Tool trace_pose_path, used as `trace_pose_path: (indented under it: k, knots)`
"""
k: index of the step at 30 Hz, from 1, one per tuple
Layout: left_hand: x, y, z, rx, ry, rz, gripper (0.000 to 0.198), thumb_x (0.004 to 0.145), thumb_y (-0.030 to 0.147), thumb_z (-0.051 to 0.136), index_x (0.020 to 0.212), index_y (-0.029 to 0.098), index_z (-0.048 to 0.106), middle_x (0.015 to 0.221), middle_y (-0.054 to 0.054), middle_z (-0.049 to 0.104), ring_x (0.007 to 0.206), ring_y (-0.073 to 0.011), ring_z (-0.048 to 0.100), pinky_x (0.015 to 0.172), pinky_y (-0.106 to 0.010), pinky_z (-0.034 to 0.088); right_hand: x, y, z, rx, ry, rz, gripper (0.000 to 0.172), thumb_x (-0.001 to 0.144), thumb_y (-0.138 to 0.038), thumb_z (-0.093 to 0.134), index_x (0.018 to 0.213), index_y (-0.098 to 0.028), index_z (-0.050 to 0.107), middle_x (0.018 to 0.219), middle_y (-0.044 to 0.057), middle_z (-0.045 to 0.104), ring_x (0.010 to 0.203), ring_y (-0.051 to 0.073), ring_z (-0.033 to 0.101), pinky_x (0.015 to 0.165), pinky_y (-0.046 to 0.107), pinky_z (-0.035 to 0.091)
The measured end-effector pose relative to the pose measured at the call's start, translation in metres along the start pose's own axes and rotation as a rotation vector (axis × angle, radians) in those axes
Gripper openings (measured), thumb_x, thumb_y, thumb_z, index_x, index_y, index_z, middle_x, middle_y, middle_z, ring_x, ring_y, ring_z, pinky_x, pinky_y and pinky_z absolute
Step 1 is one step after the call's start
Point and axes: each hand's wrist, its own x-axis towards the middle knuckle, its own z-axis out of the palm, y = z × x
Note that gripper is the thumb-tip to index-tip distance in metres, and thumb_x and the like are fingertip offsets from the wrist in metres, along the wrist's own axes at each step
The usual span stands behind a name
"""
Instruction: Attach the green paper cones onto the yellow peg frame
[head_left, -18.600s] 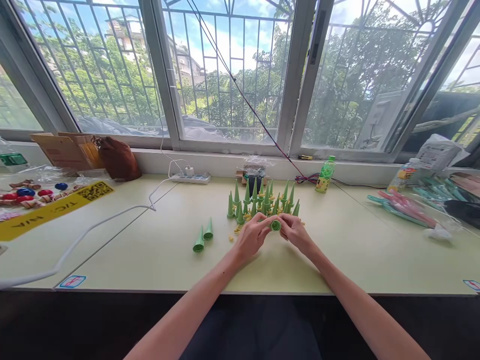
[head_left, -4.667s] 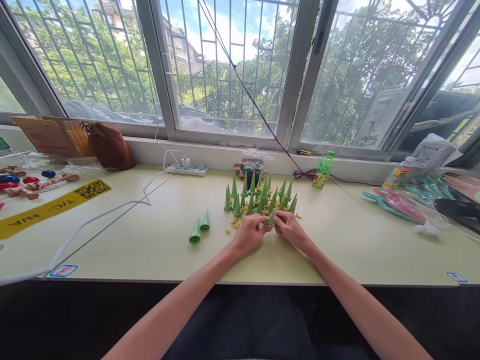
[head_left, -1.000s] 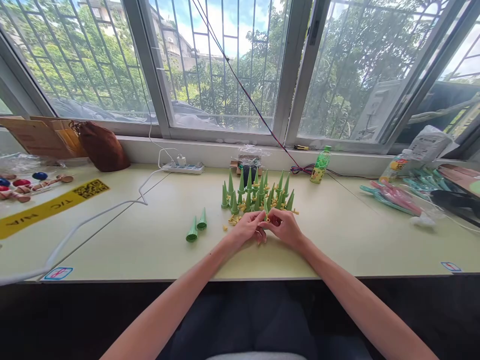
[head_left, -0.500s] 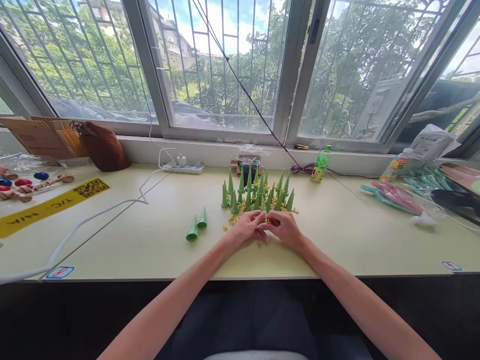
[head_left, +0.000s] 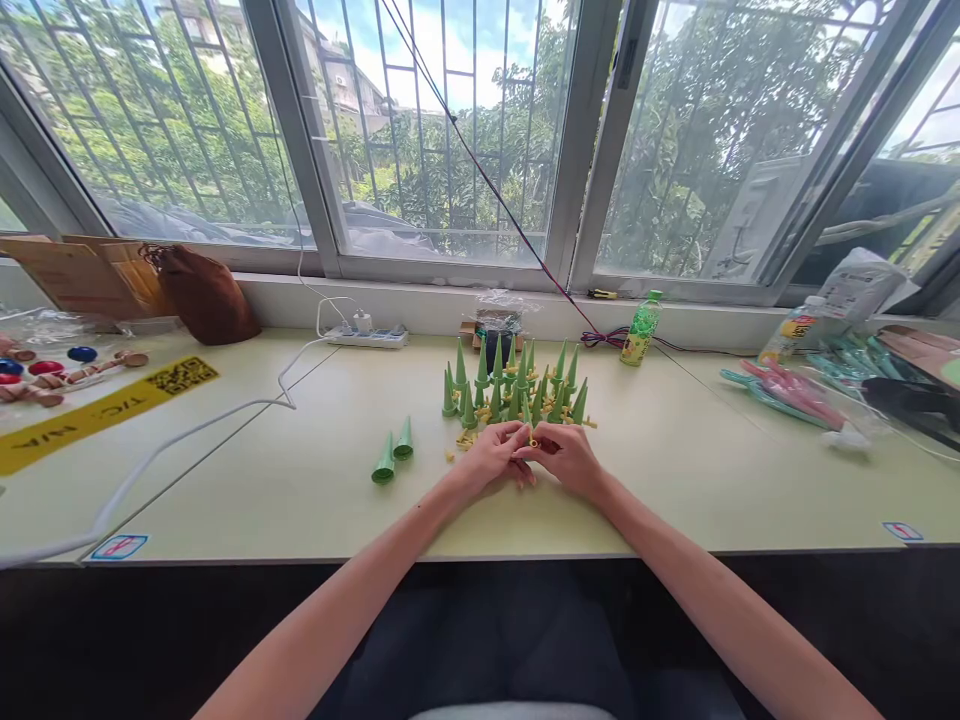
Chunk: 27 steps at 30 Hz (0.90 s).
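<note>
My left hand [head_left: 495, 450] and my right hand [head_left: 566, 452] meet at the front of a cluster of green plastic cones [head_left: 513, 404]. Between their fingertips is a small yellow plastic piece [head_left: 533, 442] with a round end, up against a green cone whose tip shows just above the fingers. Both hands have their fingers closed, and they hide most of what they grip. Many cones in the cluster stand upright with yellow pieces around their sides. Loose yellow pieces [head_left: 466, 440] lie just left of my left hand.
Two separate green cones [head_left: 384, 466] stand to the left. Behind the cluster is a small box with clear plastic wrap [head_left: 501, 318]. A green bottle [head_left: 642, 330] and a power strip [head_left: 375, 338] stand along the wall. A white cable [head_left: 225, 410] crosses the left side of the table.
</note>
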Motion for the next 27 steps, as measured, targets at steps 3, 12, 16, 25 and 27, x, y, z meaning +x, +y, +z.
trace_pose_path:
  k: [3, 12, 16, 25, 27]
  knots:
    - [0.0001, 0.0001, 0.0002, -0.006, -0.002, -0.002, 0.054, 0.075, 0.064, 0.062, 0.089, 0.012, 0.055, 0.067, -0.005, 0.065, 0.051, -0.0175, 0.066, 0.042, -0.022, 0.050, 0.0001, -0.0003, -0.0003, -0.012, 0.000, -0.014, 0.051, 0.086, -0.055, 0.059, 0.056, -0.018, 0.041, 0.050, -0.006, 0.036, 0.049, 0.008, 0.027, 0.047, 0.022, 0.027]
    - [0.0011, -0.0017, -0.0009, -0.015, 0.000, -0.004, 0.054, 0.075, 0.064, 0.063, 0.089, 0.012, 0.057, 0.070, -0.006, 0.066, 0.051, -0.0163, 0.066, 0.043, -0.022, 0.050, -0.0006, -0.0001, -0.0002, -0.021, -0.027, 0.018, 0.051, 0.086, -0.058, 0.056, 0.056, -0.018, 0.045, 0.051, -0.004, 0.041, 0.049, 0.009, 0.029, 0.048, 0.024, 0.028]
    - [0.0011, -0.0026, -0.0018, -0.016, -0.004, -0.005, 0.053, 0.077, 0.062, 0.062, 0.090, 0.012, 0.058, 0.068, -0.005, 0.065, 0.051, -0.0155, 0.065, 0.044, -0.022, 0.050, -0.0010, 0.0007, 0.0001, 0.003, -0.028, 0.009, 0.048, 0.086, -0.055, 0.058, 0.057, -0.018, 0.046, 0.051, -0.004, 0.041, 0.049, 0.009, 0.029, 0.049, 0.023, 0.028]
    - [0.0016, -0.0036, -0.0009, -0.024, 0.014, -0.015, 0.054, 0.075, 0.063, 0.063, 0.091, 0.012, 0.058, 0.070, -0.005, 0.066, 0.050, -0.0147, 0.064, 0.044, -0.022, 0.050, -0.0016, 0.0009, 0.0003, -0.002, -0.021, 0.006, 0.048, 0.087, -0.052, 0.059, 0.057, -0.018, 0.045, 0.052, -0.005, 0.040, 0.049, 0.008, 0.030, 0.049, 0.023, 0.028]
    - [0.0019, -0.0038, -0.0007, -0.036, 0.008, -0.013, 0.053, 0.076, 0.063, 0.063, 0.091, 0.012, 0.058, 0.072, -0.005, 0.066, 0.052, -0.0146, 0.065, 0.045, -0.022, 0.050, -0.0016, 0.0014, 0.0004, -0.018, -0.013, 0.018, 0.048, 0.086, -0.053, 0.060, 0.057, -0.018, 0.045, 0.052, -0.005, 0.040, 0.049, 0.009, 0.030, 0.049, 0.023, 0.028]
